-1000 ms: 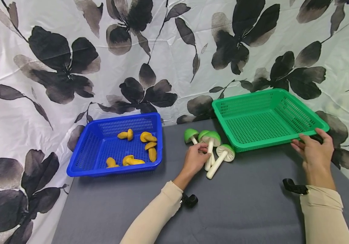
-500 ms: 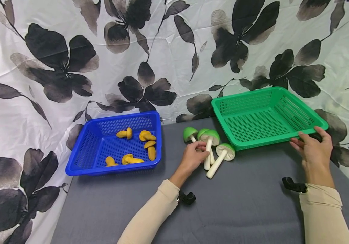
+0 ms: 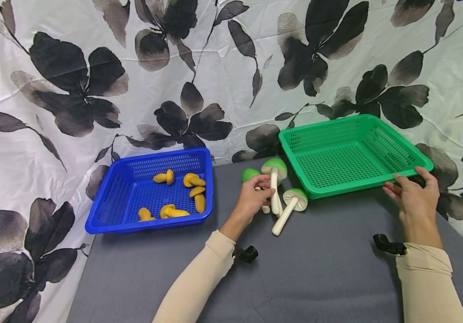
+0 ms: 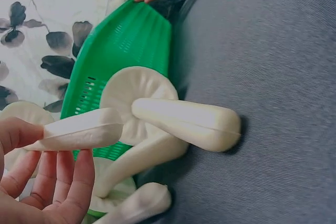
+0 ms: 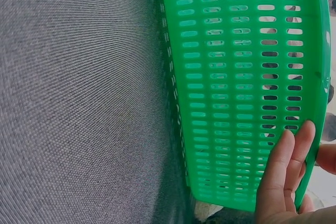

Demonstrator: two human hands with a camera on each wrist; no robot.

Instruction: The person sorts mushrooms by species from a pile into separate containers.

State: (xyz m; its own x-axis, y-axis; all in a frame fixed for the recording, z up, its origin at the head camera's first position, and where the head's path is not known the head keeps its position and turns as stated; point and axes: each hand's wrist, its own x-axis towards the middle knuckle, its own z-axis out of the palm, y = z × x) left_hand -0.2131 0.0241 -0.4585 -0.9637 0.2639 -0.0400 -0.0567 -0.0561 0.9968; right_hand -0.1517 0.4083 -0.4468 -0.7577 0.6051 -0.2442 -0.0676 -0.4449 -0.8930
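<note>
Between the thumb and fingers of my left hand (image 3: 247, 202) is the white stem of a green-capped toy mushroom (image 3: 274, 190); the left wrist view shows the pinched stem (image 4: 86, 129) with its cap end out past the hand. Close around it are other green-capped mushrooms: one (image 3: 294, 199) lies tilted beside the basket, another (image 3: 249, 174) is partly hidden behind my fingers. My right hand (image 3: 419, 204) grips the near right corner of a green plastic basket (image 3: 332, 161), thumb over the rim and fingers (image 5: 278, 166) along the slotted wall. That basket holds nothing.
A blue basket (image 3: 128, 197) with several yellow mushrooms (image 3: 174, 211) stands at the left. Grey cloth (image 3: 320, 269) covers the table, and a floral curtain (image 3: 223, 67) hangs close behind both baskets.
My left hand has raised the pinched mushroom a little up and away from the group, uncovering another stem beneath. The right hand keeps its grip on the green basket.
</note>
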